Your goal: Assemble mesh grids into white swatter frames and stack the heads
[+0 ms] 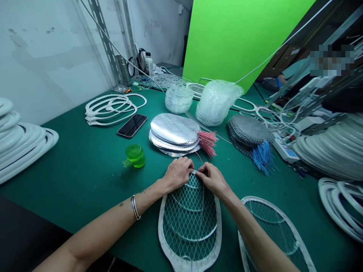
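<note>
A white oval racket head with diamond metal mesh and clear curved strips lies in front of me, its rounded tip pointing away. My left hand is closed at that tip, thumb and fingers pinching the edge. From the other side my right hand pinches the same spot, fingertips nearly meeting the left ones. What exactly lies between the fingertips is too small to make out. Just beyond my hands sits a stack of shiny perforated metal sheets with a bunch of red wires.
Another meshed racket head lies beside my right forearm. Around the green table are a green tape roll, a phone, white frames, clear ring stacks, grey mesh sheets with blue wires, and a power strip.
</note>
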The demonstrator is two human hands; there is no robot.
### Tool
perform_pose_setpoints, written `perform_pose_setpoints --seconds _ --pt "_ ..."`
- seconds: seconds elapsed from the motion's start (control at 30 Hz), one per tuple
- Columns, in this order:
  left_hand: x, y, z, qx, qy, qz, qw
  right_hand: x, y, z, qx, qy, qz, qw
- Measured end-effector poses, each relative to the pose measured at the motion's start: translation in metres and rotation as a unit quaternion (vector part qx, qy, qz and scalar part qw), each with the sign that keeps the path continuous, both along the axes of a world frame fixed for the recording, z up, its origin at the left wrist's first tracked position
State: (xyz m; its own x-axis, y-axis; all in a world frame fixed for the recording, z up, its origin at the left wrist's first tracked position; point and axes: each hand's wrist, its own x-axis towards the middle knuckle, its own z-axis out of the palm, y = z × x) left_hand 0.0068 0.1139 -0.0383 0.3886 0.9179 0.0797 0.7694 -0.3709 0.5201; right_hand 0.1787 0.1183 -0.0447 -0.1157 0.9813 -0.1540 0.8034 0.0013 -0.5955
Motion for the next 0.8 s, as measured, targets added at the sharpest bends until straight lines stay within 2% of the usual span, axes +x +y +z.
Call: perform_pose_setpoints --seconds 0.17,0.27,0.8 --pt "0.002 -0.001 0.001 -0.007 0.008 0.028 1.000 0.000 -0.001 -0.003 0.003 -0.011 -0.001 1.000" --pt "0.002 -0.002 0.000 -0.009 0.006 0.025 1.000 0.000 -0.002 -0.002 0.003 -0.013 0.001 1.000" --pt "0.004 -0.006 0.001 -0.009 -0.003 0.039 0.999 -0.003 -0.004 0.013 -0.021 -0.037 0.009 0.999"
